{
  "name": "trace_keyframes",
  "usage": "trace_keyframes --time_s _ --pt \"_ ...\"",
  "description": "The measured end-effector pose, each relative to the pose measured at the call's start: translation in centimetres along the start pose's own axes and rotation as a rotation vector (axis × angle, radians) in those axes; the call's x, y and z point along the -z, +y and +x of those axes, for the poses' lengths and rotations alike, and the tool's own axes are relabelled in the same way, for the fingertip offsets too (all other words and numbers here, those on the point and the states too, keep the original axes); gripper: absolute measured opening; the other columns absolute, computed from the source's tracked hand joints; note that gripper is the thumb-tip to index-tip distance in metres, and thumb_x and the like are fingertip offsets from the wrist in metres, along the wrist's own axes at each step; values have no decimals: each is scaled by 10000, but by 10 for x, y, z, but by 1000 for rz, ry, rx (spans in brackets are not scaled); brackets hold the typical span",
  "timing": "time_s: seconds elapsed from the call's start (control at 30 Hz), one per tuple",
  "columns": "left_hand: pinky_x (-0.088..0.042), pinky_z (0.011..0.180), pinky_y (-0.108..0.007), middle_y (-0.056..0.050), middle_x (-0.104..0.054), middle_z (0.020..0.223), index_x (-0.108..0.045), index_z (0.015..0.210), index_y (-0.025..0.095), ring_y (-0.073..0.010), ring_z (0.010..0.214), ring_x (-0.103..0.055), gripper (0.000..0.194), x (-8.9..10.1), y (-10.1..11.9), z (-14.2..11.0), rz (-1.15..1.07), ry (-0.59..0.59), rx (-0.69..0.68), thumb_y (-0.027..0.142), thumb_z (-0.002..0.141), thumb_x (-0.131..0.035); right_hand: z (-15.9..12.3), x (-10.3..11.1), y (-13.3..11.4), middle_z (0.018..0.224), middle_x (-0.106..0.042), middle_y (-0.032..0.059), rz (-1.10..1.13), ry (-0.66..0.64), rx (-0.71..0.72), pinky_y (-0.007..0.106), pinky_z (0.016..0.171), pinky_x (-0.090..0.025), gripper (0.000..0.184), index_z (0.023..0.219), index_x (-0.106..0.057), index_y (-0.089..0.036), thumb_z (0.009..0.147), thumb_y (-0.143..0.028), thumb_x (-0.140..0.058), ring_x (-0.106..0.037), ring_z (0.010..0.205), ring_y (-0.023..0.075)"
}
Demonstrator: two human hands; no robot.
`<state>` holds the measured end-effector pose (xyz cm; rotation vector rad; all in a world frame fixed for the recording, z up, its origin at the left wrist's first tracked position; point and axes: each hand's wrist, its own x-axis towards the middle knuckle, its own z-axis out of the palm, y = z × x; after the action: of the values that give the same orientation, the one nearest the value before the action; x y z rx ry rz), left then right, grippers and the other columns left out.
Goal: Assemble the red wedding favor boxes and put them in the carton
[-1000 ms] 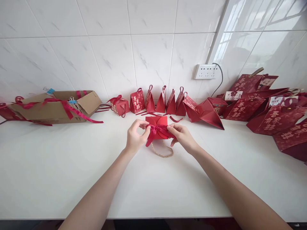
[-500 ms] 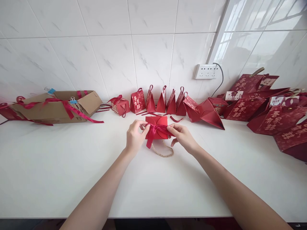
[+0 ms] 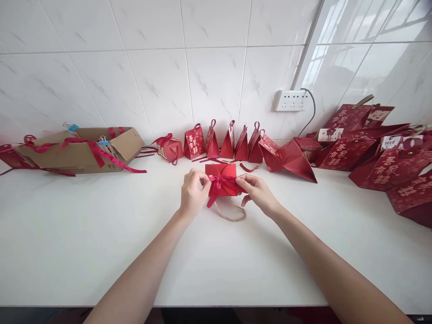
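Observation:
A small red gift box point(image 3: 221, 169) with curved overlapping flaps lies on the white table point(image 3: 249, 261). Across its top runs a dark red satin ribbon point(image 3: 215, 191), knotted in the middle, with one tail hanging over the front. At the box's left side my left hand point(image 3: 195, 191) pinches the ribbon between thumb and forefinger. My right hand point(image 3: 257, 191) grips the ribbon's right part near the knot, its other fingers curled beside the box. A twisted gold cord handle point(image 3: 232, 220) loops out in front of the box.
On the left stands a cardboard box point(image 3: 81, 157) with ribbons and blue binder clips. Along the wall are a small tied box point(image 3: 170, 150) and several red gift boxes point(image 3: 195, 143). Larger red bags point(image 3: 346, 153) crowd the right, below a power strip point(image 3: 290, 101).
My left hand has shifted slightly right, still pinching the ribbon. The knot looks drawn smaller, and the front tail sits a little higher. My right hand has barely moved.

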<state>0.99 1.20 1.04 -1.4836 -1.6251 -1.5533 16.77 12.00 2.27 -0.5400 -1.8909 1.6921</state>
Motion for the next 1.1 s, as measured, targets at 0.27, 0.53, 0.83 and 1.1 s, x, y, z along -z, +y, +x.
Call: trace_keyframes --time_s 0.27,0.53,0.83,1.1 --pt "-406 588 -268 22 -505 624 -436 694 226 -150 616 -496 123 0 0 -4 48 47 109 184 757 -534 0 -1 0 688 -449 -5 -13 -19 4 220 413 -539 385 729 -562 -173 758 -554 -602 -471 640 114" --pt "-397 541 -245 26 -448 564 -446 665 224 -148 591 -466 141 1 1 -5 40 -13 44 102 716 -496 -1 -3 -2 671 -432 -12 -21 -28 -8 226 403 -539 399 717 -560 -171 739 -566 -610 -465 636 115" --pt "-437 623 -252 9 -589 685 -588 841 207 -134 623 -502 181 2 4 -4 72 -50 -37 116 781 -444 0 -3 -1 670 -451 -9 -25 -31 -6 225 397 -536 418 713 -553 -163 732 -576 -609 -478 634 116" --pt "-447 632 -290 10 -560 641 -578 869 188 -133 561 -480 157 8 6 -3 -66 -144 -53 294 788 -494 0 -2 -1 714 -483 3 -19 3 -5 220 400 -535 408 722 -562 -161 725 -565 -616 -484 640 112"
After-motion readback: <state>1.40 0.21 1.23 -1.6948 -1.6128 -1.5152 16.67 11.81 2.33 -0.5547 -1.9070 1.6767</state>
